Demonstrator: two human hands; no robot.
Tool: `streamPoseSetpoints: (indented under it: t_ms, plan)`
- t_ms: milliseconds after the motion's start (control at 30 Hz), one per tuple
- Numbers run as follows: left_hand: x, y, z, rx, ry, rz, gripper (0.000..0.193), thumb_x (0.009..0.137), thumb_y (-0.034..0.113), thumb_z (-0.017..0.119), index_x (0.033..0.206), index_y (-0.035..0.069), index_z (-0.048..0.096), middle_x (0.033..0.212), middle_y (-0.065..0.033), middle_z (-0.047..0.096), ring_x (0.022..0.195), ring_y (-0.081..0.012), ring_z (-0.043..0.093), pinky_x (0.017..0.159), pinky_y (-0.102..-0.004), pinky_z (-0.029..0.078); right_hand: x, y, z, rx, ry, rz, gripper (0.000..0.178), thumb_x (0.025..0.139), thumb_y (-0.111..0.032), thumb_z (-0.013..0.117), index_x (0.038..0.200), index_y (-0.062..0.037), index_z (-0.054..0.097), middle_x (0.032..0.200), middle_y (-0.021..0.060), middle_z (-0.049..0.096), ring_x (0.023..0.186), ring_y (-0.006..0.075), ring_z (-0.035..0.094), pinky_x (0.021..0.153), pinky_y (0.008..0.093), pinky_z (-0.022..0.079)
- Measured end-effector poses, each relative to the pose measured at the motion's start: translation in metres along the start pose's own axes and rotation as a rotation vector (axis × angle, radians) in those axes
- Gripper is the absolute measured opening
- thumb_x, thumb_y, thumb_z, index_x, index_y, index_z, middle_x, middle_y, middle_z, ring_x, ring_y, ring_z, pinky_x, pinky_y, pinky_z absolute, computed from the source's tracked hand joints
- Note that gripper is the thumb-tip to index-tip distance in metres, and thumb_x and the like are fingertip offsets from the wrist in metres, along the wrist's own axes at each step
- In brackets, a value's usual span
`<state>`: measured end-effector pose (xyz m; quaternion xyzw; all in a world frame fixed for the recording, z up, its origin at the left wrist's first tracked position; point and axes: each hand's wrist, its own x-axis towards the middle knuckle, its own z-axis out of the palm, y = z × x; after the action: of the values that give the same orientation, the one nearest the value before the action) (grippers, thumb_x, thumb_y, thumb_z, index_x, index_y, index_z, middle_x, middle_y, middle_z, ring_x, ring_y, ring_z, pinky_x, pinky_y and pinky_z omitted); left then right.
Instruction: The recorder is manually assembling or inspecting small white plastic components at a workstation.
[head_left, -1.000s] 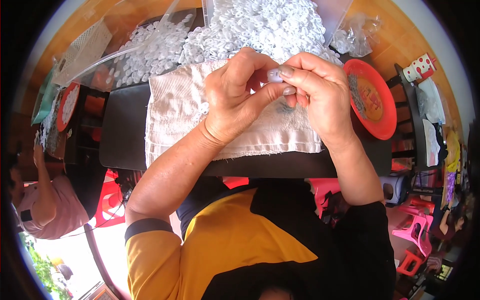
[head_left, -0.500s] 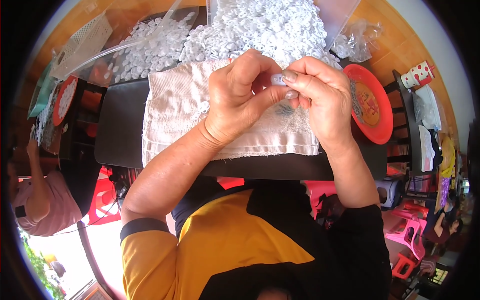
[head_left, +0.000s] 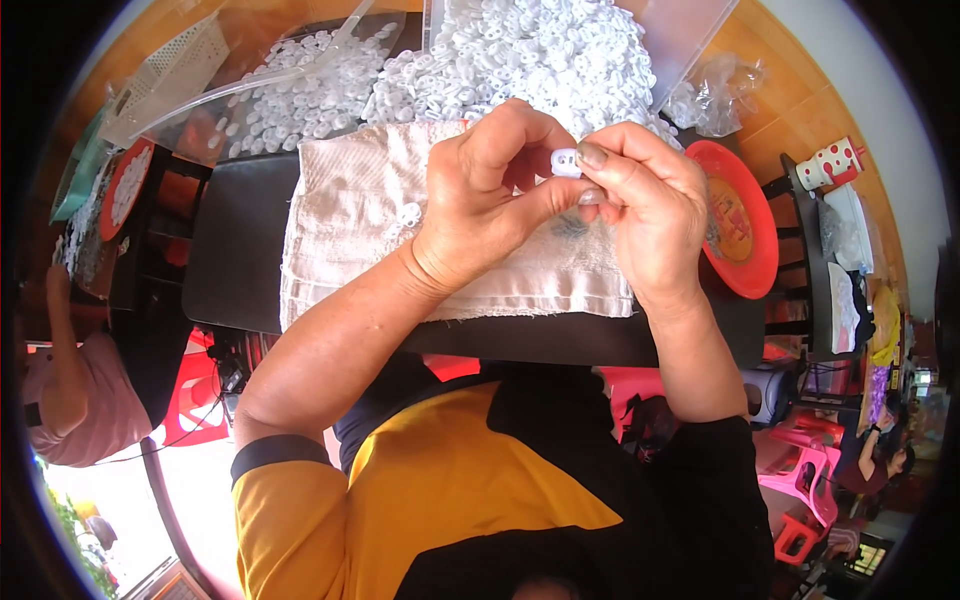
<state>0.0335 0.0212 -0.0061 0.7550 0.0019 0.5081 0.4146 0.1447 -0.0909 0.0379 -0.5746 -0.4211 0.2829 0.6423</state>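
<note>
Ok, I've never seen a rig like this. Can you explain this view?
There's no machine, just a person's bare left hand and right hand. The fisheye camera sits on that person's head, looking down, so straight edges look bent.

The right fingers pinch a small white piece; the left fingers are close by, but whether they grip it too is hard to tell.

A pale cloth lies on the dark tabletop. Beyond it is a heap of white pieces; to the right, a red plate.
</note>
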Motion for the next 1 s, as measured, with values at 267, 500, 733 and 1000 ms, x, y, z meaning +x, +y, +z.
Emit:
streamPoseSetpoints:
  t_ms: [267,500,733,1000]
  plan:
    - [-0.004,0.002,0.004,-0.314,0.052,-0.234,0.026,0.079,0.003,0.078,0.099,0.001,0.061,0.086,-0.0028,0.065,0.064,-0.0046,0.056,0.054,-0.0183,0.046,0.003,0.002,-0.005,0.015,0.074,-0.054,0.015,0.088,-0.008,0.060,0.088,0.0061,0.063,0.064,0.0014,0.049,0.055,0.0100,0.043,0.054,0.0238,0.038]
    - [0.003,0.014,-0.001,-0.416,0.036,-0.624,0.010,0.088,0.008,0.067,0.093,0.000,0.064,0.072,-0.0034,0.064,0.059,-0.0060,0.055,0.049,-0.0178,0.041,0.005,0.007,-0.005,0.023,0.056,-0.083,0.015,0.089,-0.008,0.060,0.090,0.0066,0.063,0.065,0.0021,0.050,0.057,0.0117,0.047,0.057,0.0245,0.039]
    - [0.005,0.016,-0.003,-0.431,0.083,-0.682,0.010,0.086,0.010,0.063,0.085,0.000,0.062,0.069,-0.0005,0.060,0.056,-0.0046,0.051,0.050,-0.0195,0.042,0.007,0.010,-0.001,-0.048,0.041,-0.102,0.014,0.090,-0.008,0.060,0.091,0.0060,0.063,0.067,0.0027,0.053,0.060,0.0122,0.050,0.057,0.0239,0.038]
    - [0.001,0.009,-0.001,-0.412,0.107,-0.657,0.012,0.087,0.015,0.061,0.088,0.003,0.063,0.067,-0.0022,0.062,0.054,-0.0047,0.052,0.044,-0.0184,0.038,0.010,0.010,-0.001,-0.118,0.026,-0.040,0.016,0.092,-0.010,0.060,0.093,0.0054,0.064,0.071,0.0044,0.058,0.064,0.0123,0.057,0.058,0.0233,0.038]
